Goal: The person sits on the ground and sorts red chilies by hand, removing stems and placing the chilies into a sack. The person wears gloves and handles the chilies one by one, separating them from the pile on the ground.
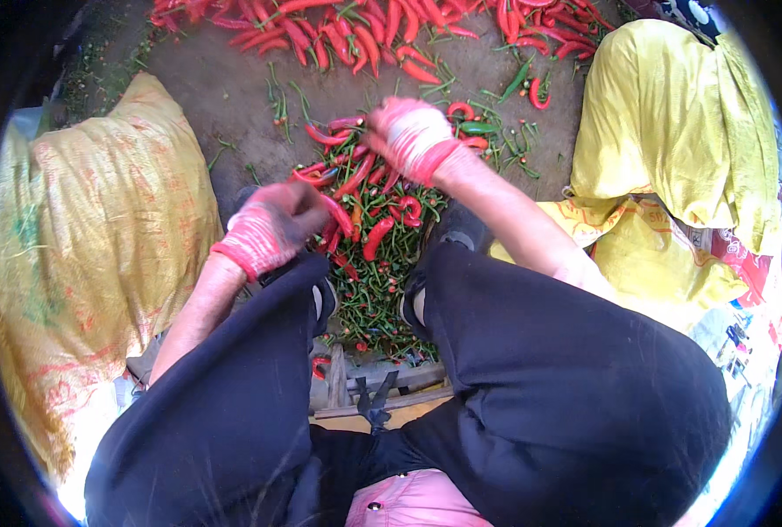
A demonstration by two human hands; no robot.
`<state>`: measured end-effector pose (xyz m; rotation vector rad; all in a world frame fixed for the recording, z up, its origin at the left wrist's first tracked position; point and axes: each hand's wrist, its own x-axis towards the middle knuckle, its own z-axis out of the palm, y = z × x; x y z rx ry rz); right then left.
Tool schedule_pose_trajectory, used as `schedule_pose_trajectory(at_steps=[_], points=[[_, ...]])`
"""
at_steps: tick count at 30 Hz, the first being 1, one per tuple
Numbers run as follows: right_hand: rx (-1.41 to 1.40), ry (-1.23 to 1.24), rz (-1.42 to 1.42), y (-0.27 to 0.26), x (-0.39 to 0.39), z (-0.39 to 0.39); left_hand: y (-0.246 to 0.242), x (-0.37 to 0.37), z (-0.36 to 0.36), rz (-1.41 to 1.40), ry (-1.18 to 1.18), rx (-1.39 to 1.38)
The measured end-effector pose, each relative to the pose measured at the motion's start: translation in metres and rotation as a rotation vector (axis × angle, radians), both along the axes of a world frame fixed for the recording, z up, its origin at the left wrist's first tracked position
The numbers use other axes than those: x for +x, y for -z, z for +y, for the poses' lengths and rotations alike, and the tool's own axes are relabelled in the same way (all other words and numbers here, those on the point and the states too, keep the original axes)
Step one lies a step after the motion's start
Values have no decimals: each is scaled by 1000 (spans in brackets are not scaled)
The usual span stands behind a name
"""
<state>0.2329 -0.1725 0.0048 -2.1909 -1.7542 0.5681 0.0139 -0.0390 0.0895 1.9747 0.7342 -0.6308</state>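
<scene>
My left hand (279, 224), in a red-and-white knitted glove, is at the left side of the near pile, beside a red chili pepper (338, 215); whether it grips that pepper cannot be told. My right hand (409, 135), gloved alike, is blurred above the far end of the same pile, its fingers pointing left and partly hidden. Red chilies (379, 237) lie between the hands on a heap of green stems (384, 296) that reaches back between my shoes. A green chili (478, 127) lies just right of my right hand.
A wide heap of red chilies (364, 33) covers the far ground. A full yellow woven sack (121, 217) stands at the left, another (667, 118) at the right, above crumpled yellow sacking (654, 253). Loose stems (279, 99) lie on the ground. Wooden bars (410, 379) show between my knees.
</scene>
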Motion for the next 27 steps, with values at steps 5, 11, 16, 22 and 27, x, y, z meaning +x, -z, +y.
schedule_pose_trajectory(at_steps=[5, 11, 16, 22, 27], points=[[41, 489, 1021, -37, 1, -13, 27, 16, 16, -392, -490, -318], [564, 4, 150, -40, -22, 28, -1, 46, 21, -235, -306, -749], [379, 184, 68, -41, 9, -7, -8, 11, 15, -253, -456, -932], [36, -203, -37, -22, -31, -24, 56, -21, 17, -220, -920, -525], [-220, -271, -214, -21, -13, -10, 53, -33, 22, -211, -1001, -498]])
